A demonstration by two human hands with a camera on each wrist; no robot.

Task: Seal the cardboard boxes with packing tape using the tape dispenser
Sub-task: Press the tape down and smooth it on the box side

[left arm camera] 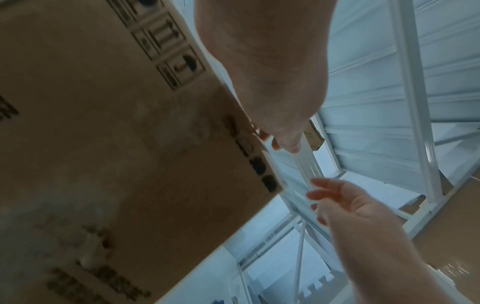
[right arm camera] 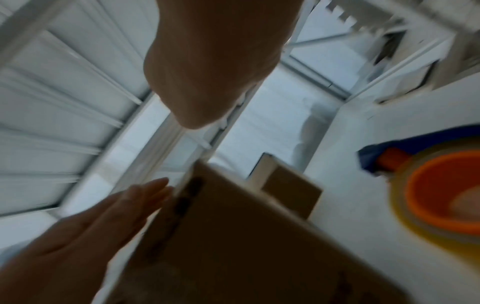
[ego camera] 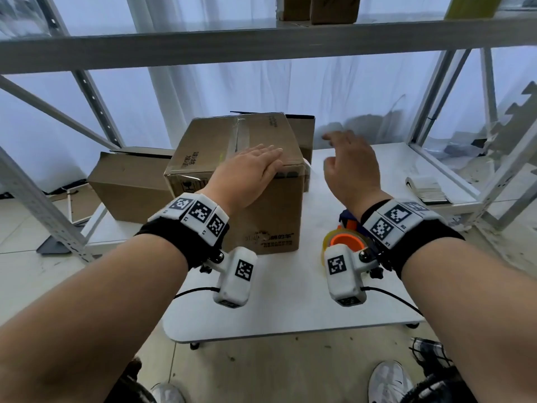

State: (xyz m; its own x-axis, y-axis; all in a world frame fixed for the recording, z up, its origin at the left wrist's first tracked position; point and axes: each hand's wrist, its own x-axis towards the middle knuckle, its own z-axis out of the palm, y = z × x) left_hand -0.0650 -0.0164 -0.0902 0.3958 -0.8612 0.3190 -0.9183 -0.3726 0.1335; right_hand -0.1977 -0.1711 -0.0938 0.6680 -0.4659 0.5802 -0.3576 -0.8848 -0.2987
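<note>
A closed cardboard box (ego camera: 261,210) stands on the white table (ego camera: 290,309), with clear tape along its top seam (ego camera: 236,135). My left hand (ego camera: 250,170) lies flat on the box top near its right front edge, fingers straight. My right hand (ego camera: 348,164) hovers in the air right of the box, fingers loosely spread, holding nothing. The tape dispenser (ego camera: 347,241), blue with an orange core and yellowish tape roll, lies on the table under my right wrist; the right wrist view shows the tape dispenser (right arm camera: 441,197) beside the box (right arm camera: 246,246).
A second cardboard box (ego camera: 130,184) lies left of the taped one, and a darker one (ego camera: 302,132) stands behind it. Metal shelf beams (ego camera: 261,42) cross overhead, with boxes on top. A stack of papers (ego camera: 430,190) sits on the right shelf. My shoes (ego camera: 389,382) are below the table edge.
</note>
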